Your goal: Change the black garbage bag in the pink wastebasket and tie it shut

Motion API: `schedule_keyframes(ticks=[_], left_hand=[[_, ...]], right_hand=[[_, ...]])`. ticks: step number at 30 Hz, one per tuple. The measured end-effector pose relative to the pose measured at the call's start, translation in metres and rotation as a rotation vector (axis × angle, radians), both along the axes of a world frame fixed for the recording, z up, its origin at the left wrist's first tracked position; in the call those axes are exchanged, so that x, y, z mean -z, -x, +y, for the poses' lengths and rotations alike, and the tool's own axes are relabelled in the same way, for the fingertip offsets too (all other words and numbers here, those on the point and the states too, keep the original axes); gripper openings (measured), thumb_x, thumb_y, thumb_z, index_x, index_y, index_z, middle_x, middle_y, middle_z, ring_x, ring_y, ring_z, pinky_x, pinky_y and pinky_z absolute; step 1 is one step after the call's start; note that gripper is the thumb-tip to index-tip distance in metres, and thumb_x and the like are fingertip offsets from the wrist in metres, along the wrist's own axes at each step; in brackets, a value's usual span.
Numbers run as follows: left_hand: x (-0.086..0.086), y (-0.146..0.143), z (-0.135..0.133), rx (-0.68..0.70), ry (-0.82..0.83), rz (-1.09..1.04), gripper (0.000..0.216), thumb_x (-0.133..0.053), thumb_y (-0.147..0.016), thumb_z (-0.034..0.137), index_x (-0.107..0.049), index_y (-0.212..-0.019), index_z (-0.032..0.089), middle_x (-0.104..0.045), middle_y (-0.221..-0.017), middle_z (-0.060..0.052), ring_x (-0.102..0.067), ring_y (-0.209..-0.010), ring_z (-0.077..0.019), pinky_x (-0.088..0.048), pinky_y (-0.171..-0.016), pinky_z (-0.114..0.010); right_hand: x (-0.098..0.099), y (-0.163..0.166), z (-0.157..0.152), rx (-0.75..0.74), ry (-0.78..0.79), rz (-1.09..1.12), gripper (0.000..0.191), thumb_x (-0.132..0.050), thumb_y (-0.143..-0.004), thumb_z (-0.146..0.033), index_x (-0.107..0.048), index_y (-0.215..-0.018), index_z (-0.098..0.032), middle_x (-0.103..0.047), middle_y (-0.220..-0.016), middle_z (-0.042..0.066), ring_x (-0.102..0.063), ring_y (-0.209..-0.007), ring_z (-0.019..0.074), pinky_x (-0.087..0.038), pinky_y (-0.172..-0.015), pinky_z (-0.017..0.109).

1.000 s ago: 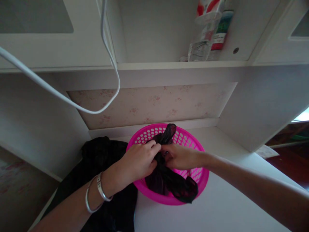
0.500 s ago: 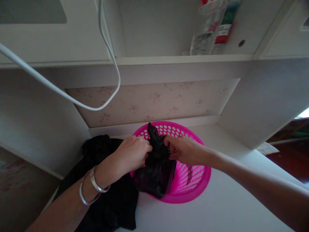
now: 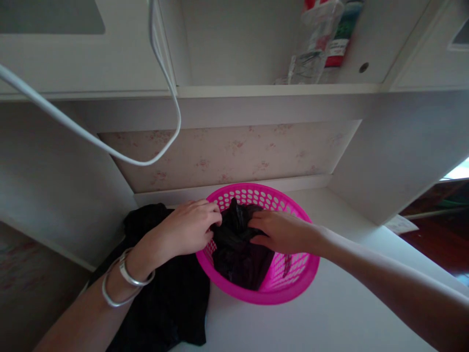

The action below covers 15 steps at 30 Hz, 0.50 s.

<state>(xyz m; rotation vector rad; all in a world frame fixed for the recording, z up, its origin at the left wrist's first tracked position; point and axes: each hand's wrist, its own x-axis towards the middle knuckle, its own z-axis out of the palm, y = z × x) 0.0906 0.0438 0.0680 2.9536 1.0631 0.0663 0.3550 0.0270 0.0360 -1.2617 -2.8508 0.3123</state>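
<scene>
A bright pink basket (image 3: 252,297) with round and slotted holes stands on the white surface. Inside lies a crumpled black bundle (image 3: 242,259), thin and slightly shiny; whether it is cloth or a plastic bag I cannot tell. My left hand (image 3: 194,226) is over the basket's left rim, its fingers loosely bent and apart, just beside the bundle. On the other side, my right hand (image 3: 280,231) reaches over the right rim with thumb and fingers parted, against the bundle's edge. Black cloth (image 3: 172,303) lies spread to the left, partly under my left forearm.
A white cable (image 3: 146,161) hangs in front at upper left. Above the surface is a white shelf (image 3: 278,91) holding a clear container (image 3: 308,63) and a bottle with a green and red label (image 3: 339,46). White side panels (image 3: 399,146) flank the space.
The black bundle has gone down into the basket from its raised position between my hands. My left hand has let go and drawn left; the fingers of my right hand have loosened.
</scene>
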Motion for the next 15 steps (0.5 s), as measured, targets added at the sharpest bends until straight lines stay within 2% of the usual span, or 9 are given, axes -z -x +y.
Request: schedule_keyframes(ticks=[2,5,7,10,13,15], left_hand=[[-0.001,-0.003,-0.007,0.044,0.053,-0.050,0.038,-0.067,-0.079,0.014,-0.071,-0.114,0.025,-0.070,-0.127,-0.006,-0.065,-0.117,-0.0260,-0.049,-0.103,-0.040],[0.003,-0.012,-0.017,0.094,0.152,-0.110,0.053,-0.078,-0.077,0.028,-0.064,-0.128,0.027,-0.069,-0.130,-0.005,-0.065,-0.118,-0.0270,-0.049,-0.103,-0.040],[0.007,-0.020,-0.020,0.019,0.143,-0.126,0.045,-0.075,-0.082,0.030,-0.064,-0.126,0.025,-0.074,-0.120,-0.006,-0.069,-0.110,-0.0286,-0.051,-0.096,-0.042],[0.012,-0.026,-0.017,-0.123,0.116,-0.172,0.025,-0.064,-0.090,0.018,-0.066,-0.114,0.022,-0.077,-0.105,-0.007,-0.073,-0.098,-0.0280,-0.051,-0.081,-0.038],[0.010,-0.017,-0.008,-0.113,0.154,-0.295,0.018,-0.059,-0.092,0.013,-0.070,-0.100,0.024,-0.077,-0.096,-0.001,-0.073,-0.090,-0.0217,-0.047,-0.078,-0.032],[0.009,-0.006,-0.001,-0.119,0.151,-0.394,0.014,-0.060,-0.093,0.016,-0.071,-0.095,0.025,-0.076,-0.091,0.001,-0.070,-0.083,-0.0182,-0.045,-0.077,-0.030]], right_hand=[[-0.001,0.005,0.001,-0.005,-0.011,0.052,0.020,-0.058,-0.098,-0.029,-0.072,-0.095,-0.016,-0.072,-0.102,0.012,-0.068,-0.097,0.0262,-0.049,-0.083,0.034],[-0.005,0.007,0.002,0.010,0.000,0.221,0.011,-0.062,-0.095,-0.024,-0.071,-0.094,-0.017,-0.072,-0.098,0.007,-0.067,-0.093,0.0216,-0.047,-0.080,0.030],[-0.008,0.007,0.003,0.024,-0.011,0.288,0.008,-0.062,-0.094,-0.019,-0.071,-0.094,-0.018,-0.072,-0.096,0.005,-0.066,-0.090,0.0194,-0.045,-0.078,0.029],[-0.012,0.000,0.002,0.035,-0.054,0.300,0.013,-0.061,-0.096,-0.021,-0.069,-0.086,-0.018,-0.070,-0.088,0.004,-0.063,-0.082,0.0175,-0.042,-0.073,0.028],[-0.013,-0.016,0.001,0.079,-0.118,0.284,0.022,-0.058,-0.098,-0.028,-0.067,-0.080,-0.019,-0.069,-0.084,0.004,-0.062,-0.078,0.0174,-0.041,-0.071,0.028],[-0.012,-0.032,0.000,0.174,-0.158,0.295,0.027,-0.056,-0.099,-0.033,-0.067,-0.078,-0.020,-0.069,-0.080,0.004,-0.061,-0.075,0.0180,-0.041,-0.069,0.029]])
